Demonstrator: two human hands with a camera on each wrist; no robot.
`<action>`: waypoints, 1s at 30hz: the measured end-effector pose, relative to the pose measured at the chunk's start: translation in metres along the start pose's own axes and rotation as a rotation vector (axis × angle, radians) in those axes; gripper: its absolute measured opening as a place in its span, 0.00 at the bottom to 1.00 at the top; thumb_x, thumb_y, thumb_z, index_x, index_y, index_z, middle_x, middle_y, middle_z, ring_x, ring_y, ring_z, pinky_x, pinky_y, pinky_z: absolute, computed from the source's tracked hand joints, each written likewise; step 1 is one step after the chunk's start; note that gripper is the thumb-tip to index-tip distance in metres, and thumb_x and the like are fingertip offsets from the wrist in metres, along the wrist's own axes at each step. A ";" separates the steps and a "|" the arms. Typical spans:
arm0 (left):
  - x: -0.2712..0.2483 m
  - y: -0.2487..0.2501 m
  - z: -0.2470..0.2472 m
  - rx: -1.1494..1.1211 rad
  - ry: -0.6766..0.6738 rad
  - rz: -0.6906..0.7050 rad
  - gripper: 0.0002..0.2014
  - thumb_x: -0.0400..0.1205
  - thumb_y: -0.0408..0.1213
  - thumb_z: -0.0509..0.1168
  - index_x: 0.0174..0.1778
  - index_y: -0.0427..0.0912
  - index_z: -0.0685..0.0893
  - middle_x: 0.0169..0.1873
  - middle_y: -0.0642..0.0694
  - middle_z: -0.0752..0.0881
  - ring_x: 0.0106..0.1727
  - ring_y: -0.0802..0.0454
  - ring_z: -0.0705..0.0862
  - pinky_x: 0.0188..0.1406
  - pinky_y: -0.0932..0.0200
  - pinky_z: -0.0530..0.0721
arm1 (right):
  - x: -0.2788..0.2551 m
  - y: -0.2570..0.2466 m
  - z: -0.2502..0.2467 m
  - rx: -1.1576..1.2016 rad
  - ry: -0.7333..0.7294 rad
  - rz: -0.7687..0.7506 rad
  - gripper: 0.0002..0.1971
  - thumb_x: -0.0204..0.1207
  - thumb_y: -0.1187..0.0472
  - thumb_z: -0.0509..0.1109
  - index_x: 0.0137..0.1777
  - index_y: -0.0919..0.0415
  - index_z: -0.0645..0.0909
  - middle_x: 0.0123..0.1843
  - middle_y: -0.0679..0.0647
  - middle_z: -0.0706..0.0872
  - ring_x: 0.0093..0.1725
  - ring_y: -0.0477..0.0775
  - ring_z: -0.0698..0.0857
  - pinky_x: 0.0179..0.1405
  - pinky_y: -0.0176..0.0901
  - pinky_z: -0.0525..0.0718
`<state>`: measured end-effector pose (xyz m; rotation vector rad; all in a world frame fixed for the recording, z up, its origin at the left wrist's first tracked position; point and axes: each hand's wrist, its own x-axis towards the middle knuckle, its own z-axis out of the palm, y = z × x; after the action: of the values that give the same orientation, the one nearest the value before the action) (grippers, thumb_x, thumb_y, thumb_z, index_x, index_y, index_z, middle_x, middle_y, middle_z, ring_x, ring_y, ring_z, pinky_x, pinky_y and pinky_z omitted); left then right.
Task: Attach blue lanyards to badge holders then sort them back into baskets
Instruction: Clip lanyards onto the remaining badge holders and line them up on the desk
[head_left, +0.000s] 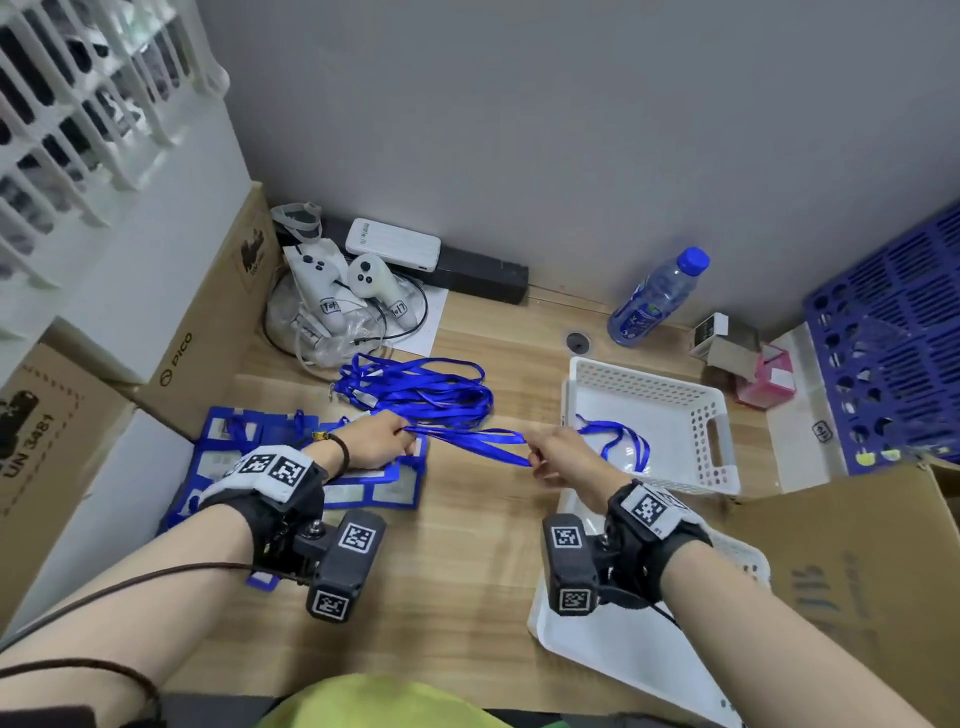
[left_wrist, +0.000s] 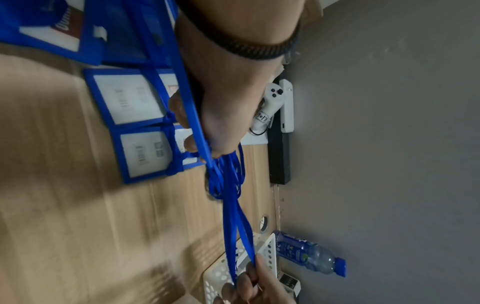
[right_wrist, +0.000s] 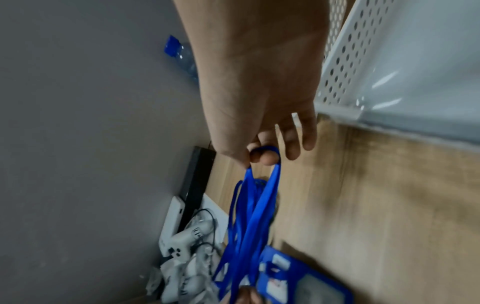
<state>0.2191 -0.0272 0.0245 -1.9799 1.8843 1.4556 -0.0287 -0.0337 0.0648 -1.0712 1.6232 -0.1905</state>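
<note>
Two hands (head_left: 382, 439) (head_left: 563, 457) over wood desk (head_left: 467, 545), grey wall (head_left: 571, 130) behind.

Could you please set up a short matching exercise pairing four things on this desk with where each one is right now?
Things:
1. blue lanyard
2. badge holders
3. water bottle
4. white basket

Places:
A. standing by the grey wall at the back of the desk
B. stretched between the left hand and the right hand
C. on the desk's right side, with one lanyard lying inside
D. lying flat on the desk under the left hand

Pairs: 1-B, 2-D, 3-A, 4-C
</note>
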 end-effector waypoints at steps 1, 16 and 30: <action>0.001 0.000 -0.006 -0.001 0.036 -0.002 0.12 0.87 0.39 0.55 0.49 0.42 0.83 0.37 0.47 0.82 0.42 0.49 0.79 0.35 0.59 0.72 | 0.004 -0.007 0.002 0.036 0.011 -0.009 0.14 0.82 0.57 0.59 0.33 0.56 0.70 0.28 0.51 0.73 0.25 0.49 0.72 0.28 0.38 0.71; 0.029 0.037 0.005 -0.315 0.237 0.037 0.15 0.89 0.49 0.51 0.47 0.44 0.75 0.31 0.50 0.79 0.42 0.47 0.79 0.42 0.54 0.71 | -0.006 -0.037 0.027 -0.106 -0.472 -0.133 0.15 0.84 0.46 0.59 0.53 0.58 0.80 0.44 0.51 0.87 0.37 0.49 0.83 0.36 0.38 0.78; 0.051 0.121 0.032 -0.721 0.210 0.131 0.08 0.86 0.45 0.61 0.49 0.46 0.80 0.46 0.47 0.86 0.48 0.48 0.84 0.52 0.51 0.82 | 0.016 0.034 -0.085 0.293 0.016 -0.046 0.10 0.84 0.61 0.59 0.49 0.60 0.82 0.37 0.55 0.84 0.29 0.49 0.79 0.31 0.37 0.77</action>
<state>0.0945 -0.0776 0.0401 -2.3926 1.7351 2.2979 -0.1177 -0.0593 0.0626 -0.8834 1.5294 -0.4541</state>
